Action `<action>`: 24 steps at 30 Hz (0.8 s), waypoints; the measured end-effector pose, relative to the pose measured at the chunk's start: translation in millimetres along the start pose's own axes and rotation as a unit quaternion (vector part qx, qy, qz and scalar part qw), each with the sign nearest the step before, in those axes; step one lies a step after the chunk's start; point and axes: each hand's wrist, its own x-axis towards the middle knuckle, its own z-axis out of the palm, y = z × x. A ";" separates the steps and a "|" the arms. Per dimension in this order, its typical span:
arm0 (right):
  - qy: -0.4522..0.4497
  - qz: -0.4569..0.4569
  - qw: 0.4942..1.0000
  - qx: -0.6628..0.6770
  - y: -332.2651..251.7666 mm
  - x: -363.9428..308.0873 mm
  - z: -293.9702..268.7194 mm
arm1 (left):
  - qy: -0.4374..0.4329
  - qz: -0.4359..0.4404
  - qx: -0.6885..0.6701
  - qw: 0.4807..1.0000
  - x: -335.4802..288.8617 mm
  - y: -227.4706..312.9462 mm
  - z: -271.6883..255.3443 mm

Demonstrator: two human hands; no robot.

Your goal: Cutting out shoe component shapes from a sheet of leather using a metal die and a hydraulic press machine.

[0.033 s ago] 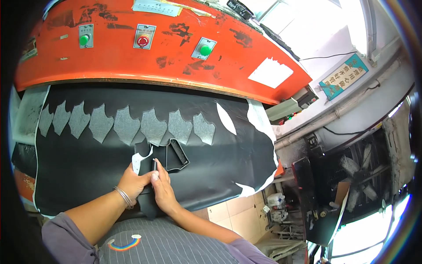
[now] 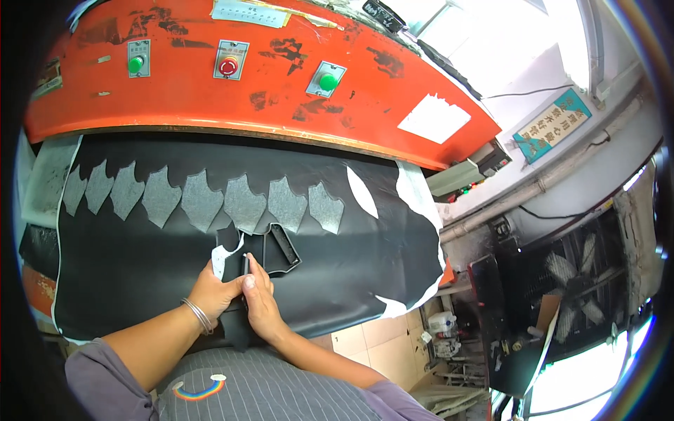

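Both hands rest on a black sheet [image 2: 140, 266] spread over the bed of an orange machine [image 2: 281, 91]. The left hand [image 2: 210, 289] and right hand [image 2: 258, 302] lie side by side, fingers closed around a black metal cutting die [image 2: 274, 251] that sits on the sheet just above them. The left hand also touches a loose black cut piece [image 2: 226, 270]. A row of shield-shaped cutouts [image 2: 203, 200] runs across the sheet beyond the die. A fan [image 2: 569, 281] stands at the right.

A black metal cutting die [image 2: 270, 250] lies flat on the black leather sheet [image 2: 140, 259], near its front edge.
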 end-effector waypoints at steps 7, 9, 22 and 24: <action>-0.201 -0.067 0.969 -0.127 11.7 0.6 -61.2 | 0.072 -0.013 -0.039 0.997 -17.0 -12.3 53.6; -0.242 -0.053 0.958 -0.144 15.6 1.2 -65.2 | 0.104 0.005 -0.070 0.992 -19.5 -24.0 57.6; -0.271 -0.277 0.879 -0.278 -9.3 5.1 -76.4 | 0.329 0.202 -0.362 0.848 -184.0 -125.1 23.4; -0.155 -0.309 0.788 -0.511 -6.0 -12.7 -78.5 | 0.357 0.235 -0.398 0.812 -220.6 -158.8 7.8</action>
